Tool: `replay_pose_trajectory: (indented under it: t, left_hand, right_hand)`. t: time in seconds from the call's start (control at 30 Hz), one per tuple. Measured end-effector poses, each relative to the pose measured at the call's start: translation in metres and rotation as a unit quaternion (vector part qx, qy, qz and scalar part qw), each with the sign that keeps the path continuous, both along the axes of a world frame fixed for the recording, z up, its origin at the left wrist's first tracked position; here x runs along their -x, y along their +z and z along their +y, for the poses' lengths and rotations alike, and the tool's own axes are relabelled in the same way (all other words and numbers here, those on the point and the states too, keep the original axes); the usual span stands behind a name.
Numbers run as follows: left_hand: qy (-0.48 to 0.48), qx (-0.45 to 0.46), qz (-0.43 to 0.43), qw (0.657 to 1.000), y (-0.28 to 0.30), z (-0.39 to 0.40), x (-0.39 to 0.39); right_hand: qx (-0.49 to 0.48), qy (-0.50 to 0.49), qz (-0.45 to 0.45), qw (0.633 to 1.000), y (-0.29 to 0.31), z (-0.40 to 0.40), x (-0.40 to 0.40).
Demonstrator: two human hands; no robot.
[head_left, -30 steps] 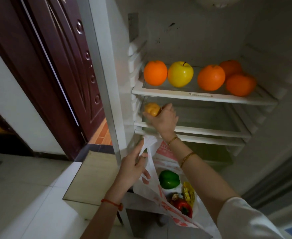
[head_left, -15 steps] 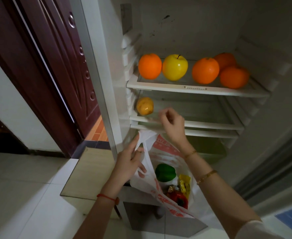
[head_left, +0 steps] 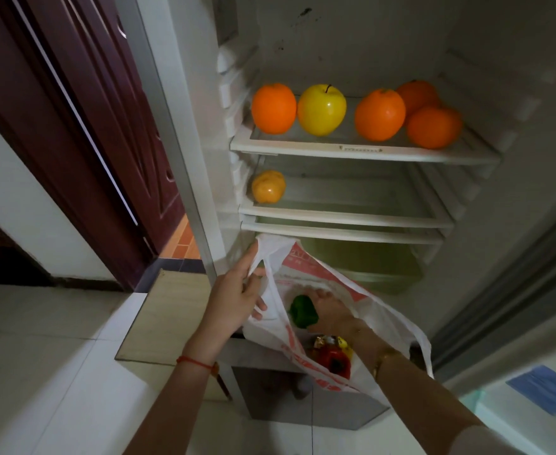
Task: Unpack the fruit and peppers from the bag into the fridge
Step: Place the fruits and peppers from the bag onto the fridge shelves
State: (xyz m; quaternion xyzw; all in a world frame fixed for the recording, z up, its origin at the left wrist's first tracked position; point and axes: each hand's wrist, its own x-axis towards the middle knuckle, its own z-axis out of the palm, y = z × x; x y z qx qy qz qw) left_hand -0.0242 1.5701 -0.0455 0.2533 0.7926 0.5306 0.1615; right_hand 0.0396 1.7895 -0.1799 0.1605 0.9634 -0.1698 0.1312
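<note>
A white plastic bag [head_left: 306, 274] with red print hangs in front of the open fridge, and my left hand [head_left: 234, 290] grips its left handle. My right hand [head_left: 330, 308] is inside the bag, closed around a green pepper [head_left: 302, 311]. Deeper in the bag lie a red pepper [head_left: 334, 359] and something yellow [head_left: 343, 343]. A yellow-orange pepper [head_left: 268, 187] sits at the left of the second shelf [head_left: 345, 218]. On the top shelf [head_left: 361, 152] stand several oranges [head_left: 274, 108] and a yellow apple [head_left: 321, 110].
The fridge's left wall [head_left: 184, 126] stands beside a dark red door [head_left: 83, 110]. Below the shelves is a pale crisper drawer [head_left: 365, 261]. A grey box [head_left: 302, 399] and a wooden board [head_left: 168, 313] lie on the white tiled floor under the bag.
My right hand let go of the yellow-orange pepper on the second shelf, came down into the bag and closed on the green pepper. My left hand kept hold of the bag handle.
</note>
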Motion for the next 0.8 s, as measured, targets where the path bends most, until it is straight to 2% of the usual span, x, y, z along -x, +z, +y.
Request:
replay_pose_trajectory:
  t: [0.17,0.27,0.33,0.4,0.6,0.73,0.8]
  left_hand:
    - [0.009,0.03,0.036,0.999,-0.003,-0.005,0.002]
    - [0.006,0.042,0.053,0.998,-0.003,-0.007,0.003]
    - [0.003,0.057,0.073,0.996,-0.003,-0.008,0.003]
    - [0.002,0.077,0.105,0.991,-0.005,-0.008,0.004]
    - [-0.008,0.053,0.135,0.989,-0.009,0.003,0.008]
    - [-0.017,0.031,0.114,0.993,-0.013,0.012,0.012]
    - [-0.02,0.032,0.113,0.993,-0.012,0.016,0.012]
  right_hand:
    - [-0.04,-0.015,-0.005,0.999,-0.01,-0.01,0.009]
    - [-0.026,-0.032,0.009,0.999,-0.012,-0.01,0.008]
    - [0.024,-0.043,0.026,0.998,-0.009,-0.008,0.005]
    - [0.121,-0.06,0.064,0.989,0.002,-0.006,0.001]
    - [0.357,-0.08,0.192,0.911,0.079,0.004,-0.02]
    - [0.429,-0.1,0.289,0.85,0.129,0.013,-0.028]
    - [0.431,-0.129,0.341,0.825,0.149,0.017,-0.022]
